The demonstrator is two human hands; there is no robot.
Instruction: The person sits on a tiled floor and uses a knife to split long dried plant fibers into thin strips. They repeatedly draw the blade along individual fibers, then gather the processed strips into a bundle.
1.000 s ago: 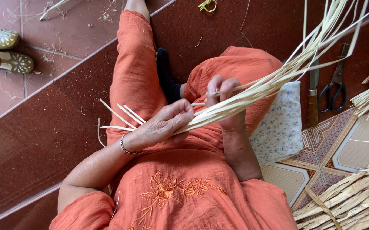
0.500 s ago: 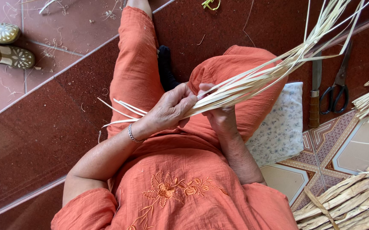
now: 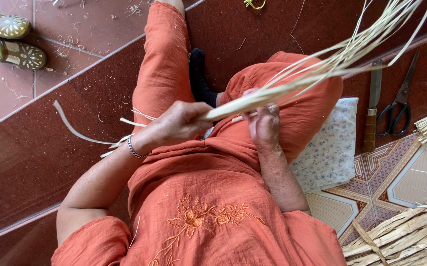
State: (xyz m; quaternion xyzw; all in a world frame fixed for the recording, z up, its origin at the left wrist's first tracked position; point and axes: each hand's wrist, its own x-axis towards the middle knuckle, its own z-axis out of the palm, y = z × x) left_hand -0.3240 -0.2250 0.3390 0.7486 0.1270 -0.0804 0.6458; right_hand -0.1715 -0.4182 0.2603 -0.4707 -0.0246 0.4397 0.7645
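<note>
A bundle of pale, flat straw strips (image 3: 292,86) is gripped at its near end by the left hand (image 3: 181,123), fingers closed round it. The strands fan out toward two o'clock. The right hand (image 3: 265,123) is curled against the bundle's underside. Black-handled scissors (image 3: 395,106) lie on the floor at three o'clock.

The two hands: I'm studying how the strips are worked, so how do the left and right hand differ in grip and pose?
The left hand is closed around the pale strip bundle near its short ends, knuckles up; the right hand only pinches strands further along with its fingertips. The left wrist wears a silver bracelet; the right wrist is bare. Both hold the same bundle over the lap.
</note>
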